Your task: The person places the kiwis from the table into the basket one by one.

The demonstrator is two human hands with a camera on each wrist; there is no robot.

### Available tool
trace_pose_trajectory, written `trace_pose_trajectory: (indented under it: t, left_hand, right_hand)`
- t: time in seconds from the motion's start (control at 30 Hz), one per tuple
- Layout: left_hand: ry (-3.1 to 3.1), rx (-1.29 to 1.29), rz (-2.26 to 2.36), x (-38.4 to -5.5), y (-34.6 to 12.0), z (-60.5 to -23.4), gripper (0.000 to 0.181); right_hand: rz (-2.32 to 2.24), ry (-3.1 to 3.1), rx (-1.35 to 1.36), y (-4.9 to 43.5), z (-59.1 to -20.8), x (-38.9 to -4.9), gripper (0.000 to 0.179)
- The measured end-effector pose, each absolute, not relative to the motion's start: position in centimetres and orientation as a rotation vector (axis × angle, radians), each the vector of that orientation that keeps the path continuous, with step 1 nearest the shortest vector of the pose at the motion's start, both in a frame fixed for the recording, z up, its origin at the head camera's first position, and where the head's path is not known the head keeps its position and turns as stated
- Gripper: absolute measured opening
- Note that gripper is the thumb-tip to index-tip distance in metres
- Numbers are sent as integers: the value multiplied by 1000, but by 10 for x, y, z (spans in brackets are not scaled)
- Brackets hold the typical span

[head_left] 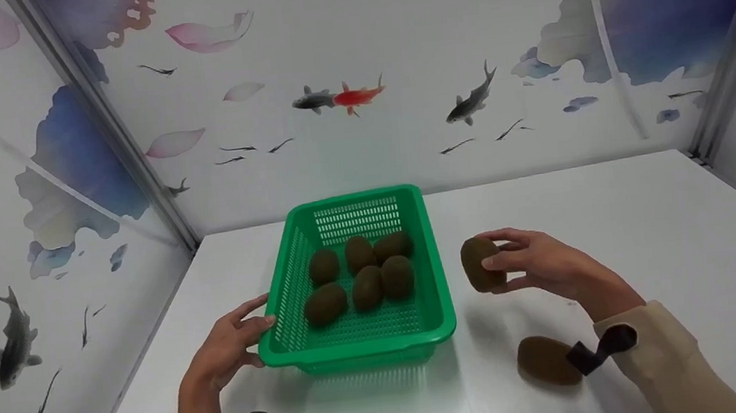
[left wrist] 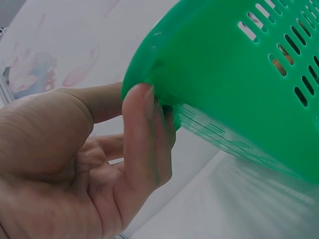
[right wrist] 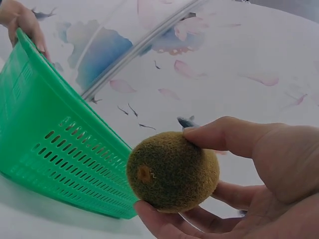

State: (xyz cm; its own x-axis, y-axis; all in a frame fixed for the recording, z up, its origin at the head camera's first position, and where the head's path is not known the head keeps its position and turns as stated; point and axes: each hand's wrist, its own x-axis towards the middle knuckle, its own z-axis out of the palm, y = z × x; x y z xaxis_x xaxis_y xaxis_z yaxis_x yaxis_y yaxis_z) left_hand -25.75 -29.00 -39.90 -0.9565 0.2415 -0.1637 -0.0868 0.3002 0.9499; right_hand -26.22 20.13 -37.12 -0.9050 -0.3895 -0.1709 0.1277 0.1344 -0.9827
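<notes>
A green plastic basket [head_left: 360, 351] with slotted walls stands on the white table, with several brown kiwis [head_left: 326, 304] lying on its floor. At its left side my left hand [head_left: 222, 350] grips the rim, the thumb over the edge and the fingers [left wrist: 139, 134] curled beneath the lip. To the right of the basket, my right hand [head_left: 548, 264] holds a fuzzy kiwi [right wrist: 172, 172] between thumb and fingers, above the table and apart from the basket wall. Another kiwi [head_left: 541, 360] lies on the table below the right wrist, partly covered by the black wrist camera mount.
The white tabletop [head_left: 586, 204] extends around the basket. White panels [head_left: 364, 36] printed with fish, petals and blue leaves close off the back and sides, with metal posts [head_left: 106, 124] at the corners.
</notes>
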Motion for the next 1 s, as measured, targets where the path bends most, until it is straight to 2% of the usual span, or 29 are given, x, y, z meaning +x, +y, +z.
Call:
trace_pose_trajectory:
  t: [0.7,1.0]
  left_hand:
    - [2271,170,1707,-257,-291,-399,73]
    - [2290,139,1711,-257,-290,-400,73]
  right_hand:
    - [-1606,2226,-283,149,-319,-281,63]
    - [-1630,2054,-237,129,-314,-290,64]
